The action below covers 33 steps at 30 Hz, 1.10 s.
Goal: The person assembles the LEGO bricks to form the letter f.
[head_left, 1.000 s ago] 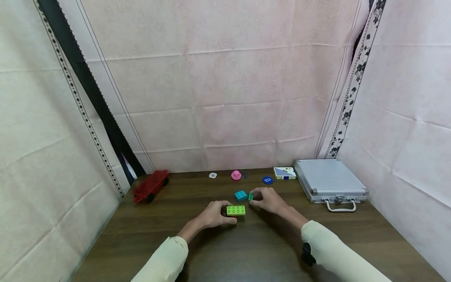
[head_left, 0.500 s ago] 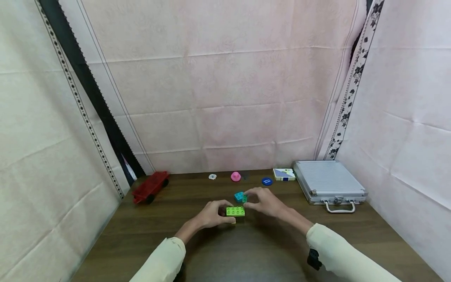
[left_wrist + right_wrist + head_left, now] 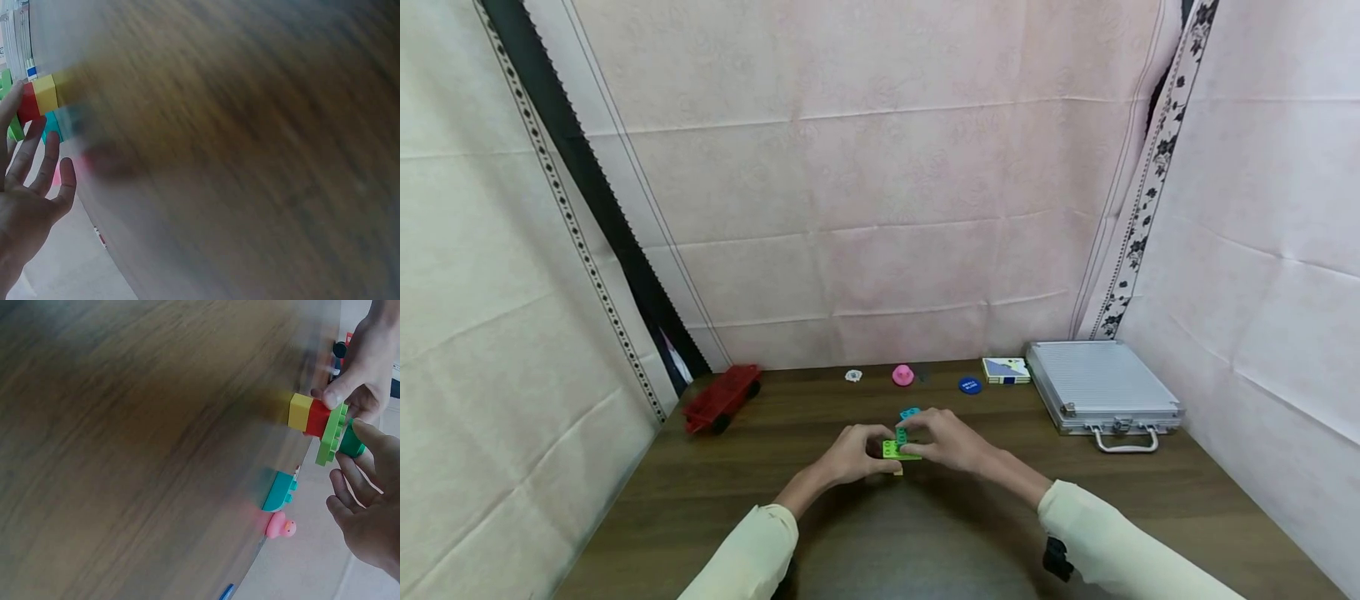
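My left hand (image 3: 850, 457) grips a small stack of toy building bricks. In the right wrist view the stack is a yellow brick (image 3: 300, 411) at the bottom, a red brick (image 3: 317, 419) above it and a long lime green brick (image 3: 331, 440) on top. My right hand (image 3: 953, 442) pinches a small dark green brick (image 3: 352, 442) between thumb and fingers, right at the studs of the lime brick. Just behind the hands, a turquoise brick (image 3: 909, 412) rests on the table, partly covered by the right fingers in the head view.
A pink rubber duck (image 3: 902, 375), a white cutout piece (image 3: 853, 376), a blue disc (image 3: 970, 385) and a small box (image 3: 1007, 371) lie along the back. At left is a red toy vehicle (image 3: 722, 398); at right, a silver case (image 3: 1105, 383). Cloth hangs around the table (image 3: 880, 550).
My right hand has moved left with the dark green brick, from beside the turquoise brick to over the lime brick. The left hand has stayed nearly still with the stack.
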Tool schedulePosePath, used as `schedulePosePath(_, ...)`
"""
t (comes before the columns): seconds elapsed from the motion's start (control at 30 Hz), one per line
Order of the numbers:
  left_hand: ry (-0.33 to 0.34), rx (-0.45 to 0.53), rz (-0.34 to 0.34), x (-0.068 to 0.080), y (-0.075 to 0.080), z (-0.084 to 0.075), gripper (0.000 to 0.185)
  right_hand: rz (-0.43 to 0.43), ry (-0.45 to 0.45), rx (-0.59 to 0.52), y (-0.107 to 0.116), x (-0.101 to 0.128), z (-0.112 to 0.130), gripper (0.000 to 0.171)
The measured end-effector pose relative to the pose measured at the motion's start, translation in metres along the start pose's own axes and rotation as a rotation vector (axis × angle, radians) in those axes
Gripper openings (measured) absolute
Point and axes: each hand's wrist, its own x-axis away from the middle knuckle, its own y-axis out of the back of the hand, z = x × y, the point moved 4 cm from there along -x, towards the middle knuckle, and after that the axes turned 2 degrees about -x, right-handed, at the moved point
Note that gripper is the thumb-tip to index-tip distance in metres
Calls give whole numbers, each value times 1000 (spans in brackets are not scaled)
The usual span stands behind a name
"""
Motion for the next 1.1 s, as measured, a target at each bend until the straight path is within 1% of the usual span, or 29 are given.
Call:
schedulePosePath(0.23, 0, 9, -7, -2, -2, 2, 28, 21, -8, 17, -5, -1, 1, 33)
schedulePosePath(0.53, 9, 18, 4, -3, -2, 2, 23, 55, -27, 54, -8, -4, 1, 30)
schedulePosePath(0.77, 15, 0, -3, -4, -2, 5, 30, 34, -39, 117, -11, -3, 0, 31)
schedulePosePath(1.0, 13, -2, -1, -3, -2, 1, 32, 34, -76, 108, -12, -1, -1, 32)
schedulePosePath(1.1, -2, -1, -6, -1, -1, 0, 32, 35, -66, 118, -13, -1, 0, 32)
